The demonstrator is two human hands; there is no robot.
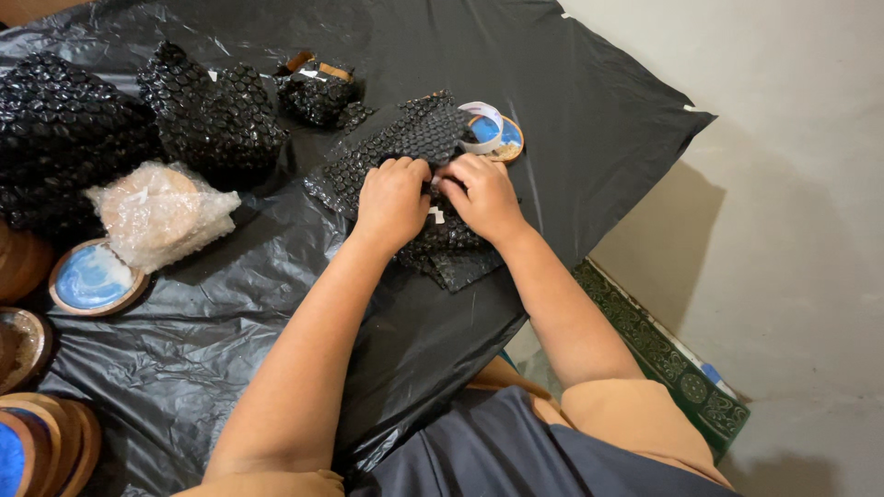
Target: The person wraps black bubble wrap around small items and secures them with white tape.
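Pressing black bubble wrap (405, 152), left hand (391, 202), right hand (483, 195) — wrapped contents hidden

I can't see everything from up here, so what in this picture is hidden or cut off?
- Head view: whatever lies inside the black bubble wrap is covered by the wrap and by the left hand and right hand.
- The tape roll hides most of the blue disc beneath it.
- The wooden discs are cut off by the left edge.
- The clear-wrapped bundle is blurred by its plastic.

Lighting even and moderately bright; soft glare on crinkled black plastic sheet (276, 313); focus sharp, slight wide-angle edge distortion.
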